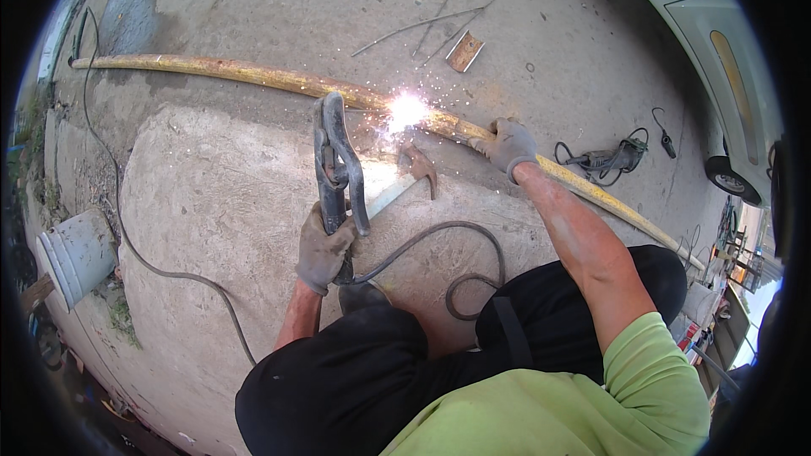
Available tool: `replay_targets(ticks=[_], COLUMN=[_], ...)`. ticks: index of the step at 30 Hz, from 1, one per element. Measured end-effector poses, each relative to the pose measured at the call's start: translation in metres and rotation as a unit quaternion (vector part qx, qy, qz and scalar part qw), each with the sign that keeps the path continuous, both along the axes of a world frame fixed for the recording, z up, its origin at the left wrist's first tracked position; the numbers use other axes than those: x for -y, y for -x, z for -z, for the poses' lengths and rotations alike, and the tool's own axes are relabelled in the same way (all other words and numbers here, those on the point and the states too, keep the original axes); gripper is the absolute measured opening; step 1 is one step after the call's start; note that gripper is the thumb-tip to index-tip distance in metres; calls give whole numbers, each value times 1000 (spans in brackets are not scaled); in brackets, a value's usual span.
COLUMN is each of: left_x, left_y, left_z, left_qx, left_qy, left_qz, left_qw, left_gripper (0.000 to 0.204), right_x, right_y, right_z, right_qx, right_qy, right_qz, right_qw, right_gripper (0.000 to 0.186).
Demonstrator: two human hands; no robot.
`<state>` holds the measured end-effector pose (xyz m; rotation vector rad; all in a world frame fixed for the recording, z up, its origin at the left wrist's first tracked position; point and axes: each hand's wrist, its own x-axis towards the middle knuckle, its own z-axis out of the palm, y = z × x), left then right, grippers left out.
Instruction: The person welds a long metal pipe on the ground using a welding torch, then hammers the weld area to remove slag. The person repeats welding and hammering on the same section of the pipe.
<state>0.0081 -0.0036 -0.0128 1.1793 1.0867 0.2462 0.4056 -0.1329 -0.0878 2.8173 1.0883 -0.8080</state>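
My gloved left hand (325, 249) is closed on a black electrode holder (334, 160), raised upright in front of me. A bright arc (407, 111) with scattered sparks flares on a long, rusty yellow pipe (279, 78) lying crosswise ahead of me; its glare hides the contact point. My gloved right hand (507, 148) grips the pipe right of the arc. Just below the arc a hammer (427, 171) with a pale blue handle rests on the pale concrete slab (186, 194), partly hidden by the holder.
A white bucket (78, 255) lies at the left. Thin rods (414, 24) and a rusty channel piece (465, 51) lie beyond the pipe. A cord-wrapped power tool (617, 156) is at the right, near a parked vehicle (701, 51). A cable (456, 228) loops between my knees and the hammer.
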Motion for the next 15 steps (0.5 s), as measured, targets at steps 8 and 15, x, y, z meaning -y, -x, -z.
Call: replay_targets(ticks=[8, 15], left_x=[-2, -1], left_y=[-3, 0], left_z=[-4, -1], left_qx=[-8, 2], left_qy=[5, 15], left_qz=[6, 1], left_qw=[1000, 1000], left_gripper=[37, 35], right_x=[-1, 1], right_y=[0, -1], right_z=[0, 4], right_qx=[5, 5], right_qy=[3, 0], right_qz=[3, -2], right_qw=[1000, 1000], right_gripper=[66, 64])
